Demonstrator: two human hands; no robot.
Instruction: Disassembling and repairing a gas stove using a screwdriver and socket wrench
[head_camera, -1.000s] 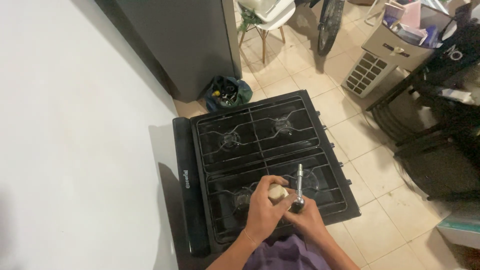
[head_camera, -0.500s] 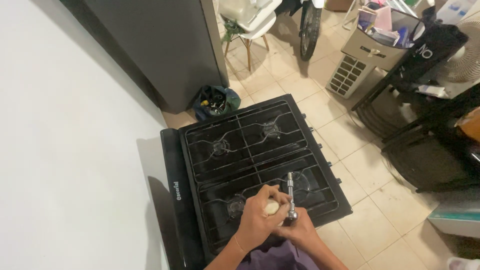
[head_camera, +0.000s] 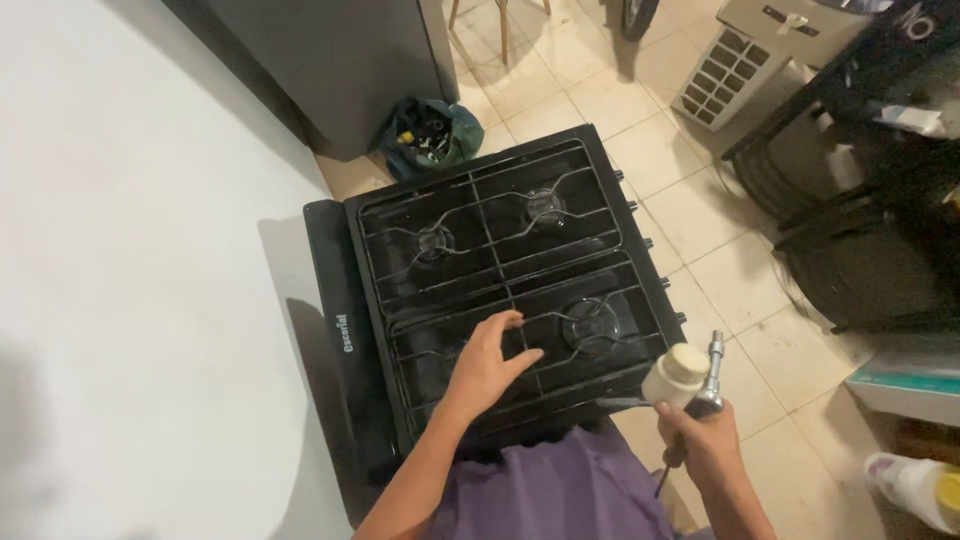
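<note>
A black four-burner gas stove (head_camera: 338, 300) lies below me, seen from above. My left hand (head_camera: 490, 362) rests with fingers spread on the front grate (head_camera: 450, 345), between the two front burners, and holds nothing. Off the stove's front right corner, my right hand (head_camera: 705, 440) grips a slim metal tool (head_camera: 714, 368) together with a round cream-white piece (head_camera: 678, 372). A dark thin handle (head_camera: 668, 468) sticks out below that fist. The front right burner (head_camera: 592, 325) sits just left of the right hand.
A tall grey cabinet (head_camera: 340, 60) stands behind the stove, with a green bag of tools (head_camera: 425, 135) at its foot. A white slatted unit (head_camera: 715, 75), a black rack (head_camera: 860, 220) and a white bottle (head_camera: 915, 490) stand on the tiled floor to the right.
Both hands were together over the front right burner on the white piece and tool. My left hand has let go and moved onto the grate; my right hand carried both items rightward.
</note>
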